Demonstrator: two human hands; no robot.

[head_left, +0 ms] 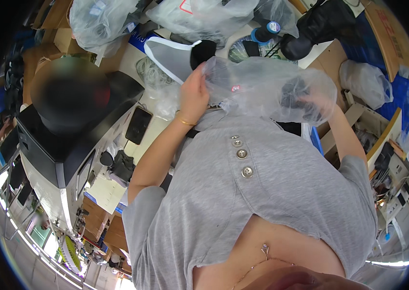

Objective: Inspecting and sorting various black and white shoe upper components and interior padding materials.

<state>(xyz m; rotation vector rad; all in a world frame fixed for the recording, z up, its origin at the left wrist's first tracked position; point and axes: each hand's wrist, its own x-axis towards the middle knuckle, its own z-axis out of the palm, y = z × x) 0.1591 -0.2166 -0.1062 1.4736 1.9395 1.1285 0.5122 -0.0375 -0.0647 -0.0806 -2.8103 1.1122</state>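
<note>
1. Anchoring the clear plastic bag [257,77] is the first requirement; the left grip [195,96] pinches its left end between thumb and fingers; this hold looks adequate; take only the edge, so that the thin film is not bunched or torn.

2. Check the right grip [321,100]; it shows through the film at the bag's right end, next to a dark article [294,92]; whether it lies inside the bag or behind it, and whether its fingers are closed on the article, cannot be told.

3. Work slowly, with light opposed tension; the step in hand appears to be handling the bag around the dark article; spread the film flat between both sides, and avoid snagging it on the grey fabric piece [170,58] with white edging just beyond the left grip.

4. Note the bag's position; it stretches sideways between the two grips, in front of the grey shirt [262,188]; contact with the surface [146,145] cannot be confirmed.

5. Note the bag's appearance; the film is translucent, wrinkled and milky where it catches light; the right end bulges to a rounded outline; a small red-and-white label [236,88] sits left of the middle; the article within the outline reads only as a dark, indistinct shape.
</note>
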